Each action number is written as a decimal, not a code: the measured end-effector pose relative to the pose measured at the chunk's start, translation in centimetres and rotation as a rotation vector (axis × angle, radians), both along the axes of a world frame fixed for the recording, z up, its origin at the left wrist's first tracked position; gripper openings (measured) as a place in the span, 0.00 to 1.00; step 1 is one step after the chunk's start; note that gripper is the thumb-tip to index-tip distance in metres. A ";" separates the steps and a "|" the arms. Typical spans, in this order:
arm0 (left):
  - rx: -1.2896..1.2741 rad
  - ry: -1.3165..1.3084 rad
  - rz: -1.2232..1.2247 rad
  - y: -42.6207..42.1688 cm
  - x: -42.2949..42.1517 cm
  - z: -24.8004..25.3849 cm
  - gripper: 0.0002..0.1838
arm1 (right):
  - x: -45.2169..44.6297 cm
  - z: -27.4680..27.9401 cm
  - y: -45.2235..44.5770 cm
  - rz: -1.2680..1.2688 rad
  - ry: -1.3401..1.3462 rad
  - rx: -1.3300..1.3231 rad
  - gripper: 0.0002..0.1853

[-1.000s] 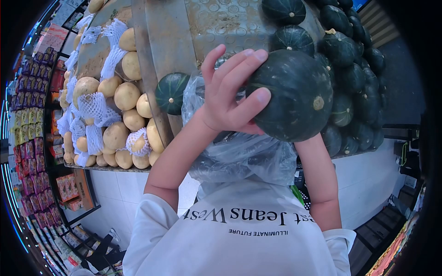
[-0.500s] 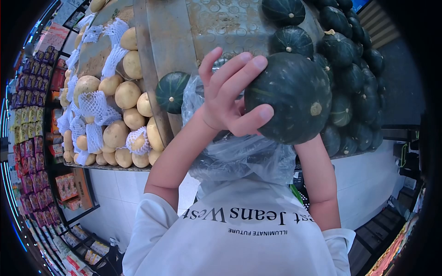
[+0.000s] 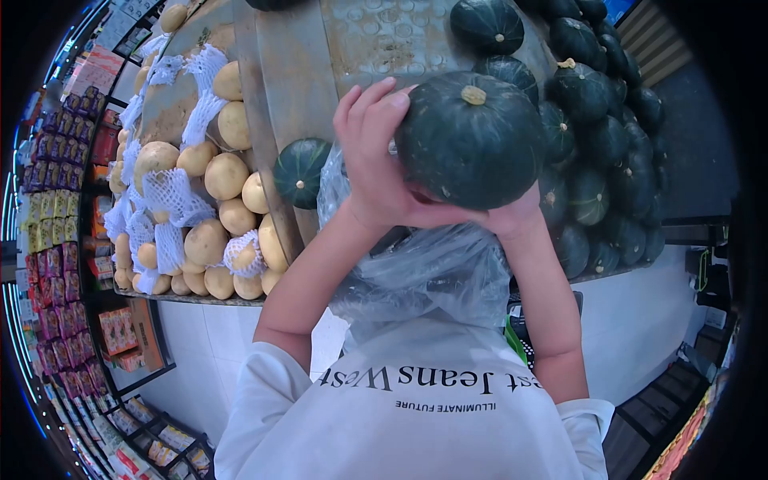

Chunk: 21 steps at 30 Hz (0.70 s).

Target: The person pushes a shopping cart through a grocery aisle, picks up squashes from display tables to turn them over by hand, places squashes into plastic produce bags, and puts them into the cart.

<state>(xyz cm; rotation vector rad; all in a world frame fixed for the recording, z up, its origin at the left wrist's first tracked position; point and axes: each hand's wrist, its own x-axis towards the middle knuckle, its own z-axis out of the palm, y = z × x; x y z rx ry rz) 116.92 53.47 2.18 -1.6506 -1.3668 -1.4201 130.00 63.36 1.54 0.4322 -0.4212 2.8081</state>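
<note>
A large dark green pumpkin [image 3: 472, 144] is held up in front of me, its pale stem facing up and away. My left hand [image 3: 376, 156] is closed on its left side, fingers at the upper left and thumb along the underside. My right hand [image 3: 514, 214] supports it from below on the right; most of its fingers are hidden behind the pumpkin. Under my hands is a clear plastic bag [image 3: 436, 272], with something dark showing through it. A smaller striped green pumpkin [image 3: 302, 172] lies on the display just left of my left hand.
A pile of dark green pumpkins [image 3: 592, 144] covers the display's right side. Left of a low divider [image 3: 268, 120] sit several pale yellow melons [image 3: 226, 176], some in white foam nets [image 3: 172, 196]. Shelves of packaged goods [image 3: 60, 272] stand far left.
The pumpkin has moved slightly left and up and turned, so its stem now faces upward. My left hand has closed onto its side; my right hand now shows beneath it.
</note>
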 end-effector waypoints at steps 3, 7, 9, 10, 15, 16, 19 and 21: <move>0.003 -0.264 -0.073 0.4 -0.3 -1.6 0.57 | -0.6 1.8 -0.7 0.073 -0.147 -0.084 0.40; -0.109 -0.515 -0.071 0.3 -0.5 -1.4 0.53 | -0.7 1.3 -0.6 0.095 -0.301 0.162 0.45; -0.123 -0.549 -0.074 0.3 -0.5 -1.2 0.50 | -0.8 1.3 -0.4 0.051 -0.357 0.191 0.48; -0.152 -0.557 -0.064 0.2 -0.7 -1.2 0.48 | -0.9 1.5 -0.5 0.015 -0.402 0.243 0.48; -0.172 -0.708 -0.120 0.0 -0.4 -0.3 0.37 | -1.1 1.3 -0.4 -0.004 -0.484 0.385 0.51; -0.190 -0.698 -0.095 0.0 -0.2 -0.2 0.36 | -1.1 1.1 -0.3 0.008 -0.475 0.406 0.51; -0.204 -0.661 -0.052 0.1 -0.2 0.0 0.36 | -1.0 0.7 -0.2 0.017 -0.474 0.423 0.52; -0.162 -0.626 -0.060 0.4 -0.7 -0.7 0.33 | -0.9 0.7 -0.2 0.012 -0.463 0.450 0.52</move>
